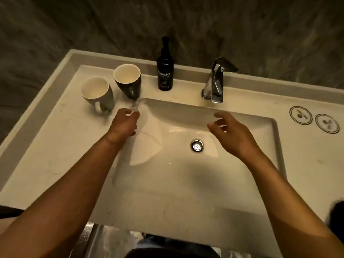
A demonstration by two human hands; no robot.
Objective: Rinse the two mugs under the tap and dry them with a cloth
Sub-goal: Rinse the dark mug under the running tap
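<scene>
**Two mugs stand at the back left of the vanity top, both hands empty over the basin**

Two mugs are seen upright near the back left corner of the vanity top (55, 138). The grey mug (97, 94) is placed nearest that corner, its handle turned to the front edge; the black mug (128, 81) is set just beside it on the right, close to the basin's (167, 183) back left corner. Motion blur is seen around their bases. The left hand (123, 125) is held over the basin's left rim, just in front of the black mug, fingers curled inward; whether anything is pinched cannot be told through the blur. The right hand (230, 133) is held above the basin in front of the tap (216, 81), fingers loosely spread and bent, nothing gripped. A dark hand-wash bottle (165, 71) is placed at the back edge between black mug and tap. Two round coasters (314, 120) are laid by the right edge.
</scene>
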